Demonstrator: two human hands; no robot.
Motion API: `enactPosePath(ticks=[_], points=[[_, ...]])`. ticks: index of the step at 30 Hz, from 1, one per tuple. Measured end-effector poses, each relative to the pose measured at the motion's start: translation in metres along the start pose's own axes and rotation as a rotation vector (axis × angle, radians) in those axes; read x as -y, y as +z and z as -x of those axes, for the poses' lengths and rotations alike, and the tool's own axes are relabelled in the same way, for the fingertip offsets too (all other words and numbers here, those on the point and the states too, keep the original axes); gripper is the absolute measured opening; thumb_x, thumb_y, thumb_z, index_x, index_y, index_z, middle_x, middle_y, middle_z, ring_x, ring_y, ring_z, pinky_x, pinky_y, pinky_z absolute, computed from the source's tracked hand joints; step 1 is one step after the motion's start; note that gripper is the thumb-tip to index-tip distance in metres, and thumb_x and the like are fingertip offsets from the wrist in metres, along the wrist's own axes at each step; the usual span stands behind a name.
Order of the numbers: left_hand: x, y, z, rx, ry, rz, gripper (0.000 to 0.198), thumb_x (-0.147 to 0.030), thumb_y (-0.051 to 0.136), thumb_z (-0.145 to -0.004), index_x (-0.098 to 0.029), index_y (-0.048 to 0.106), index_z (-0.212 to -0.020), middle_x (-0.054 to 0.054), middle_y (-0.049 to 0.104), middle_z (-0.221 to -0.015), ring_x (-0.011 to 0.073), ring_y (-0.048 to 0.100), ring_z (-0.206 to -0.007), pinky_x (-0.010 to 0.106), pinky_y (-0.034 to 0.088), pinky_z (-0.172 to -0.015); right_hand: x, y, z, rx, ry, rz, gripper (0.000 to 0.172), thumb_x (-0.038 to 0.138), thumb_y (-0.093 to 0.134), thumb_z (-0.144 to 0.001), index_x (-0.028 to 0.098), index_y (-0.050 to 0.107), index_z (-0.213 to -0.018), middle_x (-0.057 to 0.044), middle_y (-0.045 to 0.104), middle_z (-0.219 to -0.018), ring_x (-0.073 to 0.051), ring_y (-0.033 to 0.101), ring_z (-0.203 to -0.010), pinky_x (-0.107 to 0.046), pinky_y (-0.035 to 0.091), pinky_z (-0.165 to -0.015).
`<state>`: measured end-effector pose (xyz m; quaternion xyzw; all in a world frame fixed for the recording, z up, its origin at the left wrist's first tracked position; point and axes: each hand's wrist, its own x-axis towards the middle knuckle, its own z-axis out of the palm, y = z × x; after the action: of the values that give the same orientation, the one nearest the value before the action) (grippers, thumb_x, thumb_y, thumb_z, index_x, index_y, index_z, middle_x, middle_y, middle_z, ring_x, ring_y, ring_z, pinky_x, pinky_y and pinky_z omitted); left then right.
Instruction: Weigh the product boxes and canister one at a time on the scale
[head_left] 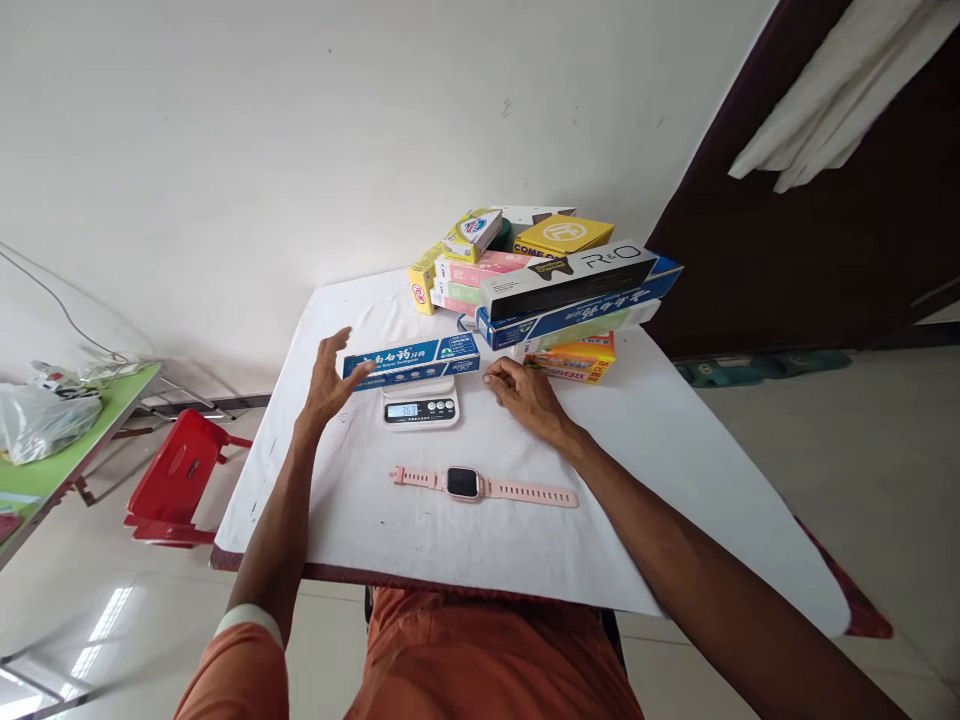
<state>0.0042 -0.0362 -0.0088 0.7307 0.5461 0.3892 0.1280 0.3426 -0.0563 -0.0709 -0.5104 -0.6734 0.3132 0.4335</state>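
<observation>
A blue toothpaste box lies lengthwise across a small white kitchen scale, whose lit display shows digits. At the box's left end is my left hand, thumb and fingers spread apart; whether the thumb touches the box I cannot tell. My right hand rests on the cloth to the right of the scale, its fingers curled together just off the box's right end. Nothing shows in its grip. Nearer to me, a pink smartwatch lies flat with its strap stretched out.
Behind the scale is a pile of cartons: a black and white box, another blue toothpaste box, a yellow box and an orange box. A white cloth covers the table. A red chair and green table stand left.
</observation>
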Motion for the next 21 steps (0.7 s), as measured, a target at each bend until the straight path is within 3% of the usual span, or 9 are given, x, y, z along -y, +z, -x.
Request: enactPosePath(ticks=[3,7,15,18,21], points=[[0.008,-0.001,0.008,-0.247,-0.079,0.104,0.079,-0.076,0.051,-0.093,-0.024,0.045,-0.152,0.017,0.056,-0.147,0.0293,0.061,-0.129,0.047,0.049,-0.107,0.0,0.0,0.001,0.004,-0.008,0.016,0.016,0.037,0.055,-0.088,0.022,0.058,-0.081,0.001,0.058,-0.059,-0.018,0.056,-0.062,-0.03,0.041,-0.063],[0.009,0.0,0.009,-0.34,-0.106,0.107,0.082,-0.081,0.044,-0.093,-0.024,0.044,-0.152,0.018,0.057,-0.146,0.0296,0.059,-0.13,0.047,0.048,-0.107,-0.001,0.0,0.001,0.001,-0.011,0.021,0.016,0.035,0.054,-0.088,0.022,0.058,-0.08,0.001,0.058,-0.059,-0.019,0.057,-0.063,-0.03,0.042,-0.064],[0.006,0.002,0.009,-0.271,-0.072,0.046,0.087,-0.075,0.055,-0.091,-0.026,0.031,-0.16,0.018,0.052,-0.15,0.03,0.059,-0.131,0.049,0.046,-0.11,-0.002,0.0,0.001,0.012,0.002,0.023,0.017,0.036,0.054,-0.089,0.022,0.059,-0.082,0.0,0.059,-0.061,-0.019,0.058,-0.064,-0.03,0.042,-0.066],[-0.006,0.003,0.009,-0.166,-0.017,-0.11,0.095,-0.07,0.068,-0.086,-0.026,0.029,-0.161,0.018,0.052,-0.151,0.034,0.052,-0.138,0.054,0.039,-0.115,-0.002,0.0,0.0,0.011,0.005,0.019,0.017,0.036,0.054,-0.089,0.022,0.059,-0.082,0.001,0.059,-0.061,-0.019,0.058,-0.064,-0.03,0.042,-0.065],[-0.022,0.008,0.006,-0.005,0.065,-0.283,0.089,-0.064,0.072,-0.086,-0.027,0.035,-0.159,0.015,0.057,-0.145,0.0353,0.051,-0.136,0.055,0.036,-0.116,-0.002,0.0,-0.001,0.005,0.002,0.004,0.015,0.035,0.055,-0.088,0.022,0.059,-0.081,0.001,0.059,-0.061,-0.019,0.058,-0.064,-0.03,0.042,-0.065]])
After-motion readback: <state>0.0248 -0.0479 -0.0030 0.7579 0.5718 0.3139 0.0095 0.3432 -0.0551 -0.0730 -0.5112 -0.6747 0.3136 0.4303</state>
